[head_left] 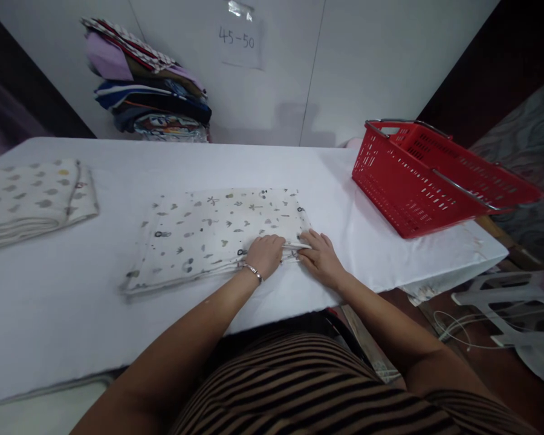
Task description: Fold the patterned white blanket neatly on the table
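Note:
A white cloth (217,226) with small grey and tan prints lies flat on the table, folded into a layered rectangle. My left hand (266,254), with a bracelet at its wrist, is on the cloth's front edge near the right corner, fingers bent together over the layers. At that corner, my right hand (321,258) has the folded edge between its thumb and fingers. The layers bunch slightly in the small gap between both hands. The undersides of my fingers are hidden.
Another folded printed cloth (31,196) lies at the left on the white-covered table (63,326). Stacked folded fabrics (149,84) stand against the back wall. A red basket (417,175) sits on the right end, and a plastic stool (503,302) stands on the floor beyond.

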{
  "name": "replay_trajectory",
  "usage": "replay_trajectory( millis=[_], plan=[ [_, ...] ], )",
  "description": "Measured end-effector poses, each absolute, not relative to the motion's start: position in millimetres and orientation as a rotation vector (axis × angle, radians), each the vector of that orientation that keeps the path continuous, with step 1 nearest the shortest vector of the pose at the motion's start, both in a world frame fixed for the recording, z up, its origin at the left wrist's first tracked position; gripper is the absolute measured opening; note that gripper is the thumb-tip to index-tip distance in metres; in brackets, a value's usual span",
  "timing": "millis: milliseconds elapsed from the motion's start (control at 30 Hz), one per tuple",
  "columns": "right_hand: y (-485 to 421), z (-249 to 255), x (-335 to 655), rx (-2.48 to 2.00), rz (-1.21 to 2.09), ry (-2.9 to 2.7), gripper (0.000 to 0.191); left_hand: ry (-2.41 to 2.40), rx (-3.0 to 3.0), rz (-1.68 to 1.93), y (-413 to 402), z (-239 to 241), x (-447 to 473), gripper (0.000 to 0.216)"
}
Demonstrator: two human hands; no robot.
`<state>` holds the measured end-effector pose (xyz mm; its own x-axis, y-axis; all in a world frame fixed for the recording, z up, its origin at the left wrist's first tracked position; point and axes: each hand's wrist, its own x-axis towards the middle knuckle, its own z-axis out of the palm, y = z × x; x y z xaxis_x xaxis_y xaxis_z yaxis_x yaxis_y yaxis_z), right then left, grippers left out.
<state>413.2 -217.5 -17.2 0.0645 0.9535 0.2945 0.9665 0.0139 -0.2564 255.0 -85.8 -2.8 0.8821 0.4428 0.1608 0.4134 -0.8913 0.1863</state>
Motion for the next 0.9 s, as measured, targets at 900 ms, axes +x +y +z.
replay_trajectory(
  millis=[900],
  plan=[
    [-193,-11,414,-2.003,-0.168,-2.102,0.015,0.524,2.906,0.324,-89,-10,259,0.026]
  ],
)
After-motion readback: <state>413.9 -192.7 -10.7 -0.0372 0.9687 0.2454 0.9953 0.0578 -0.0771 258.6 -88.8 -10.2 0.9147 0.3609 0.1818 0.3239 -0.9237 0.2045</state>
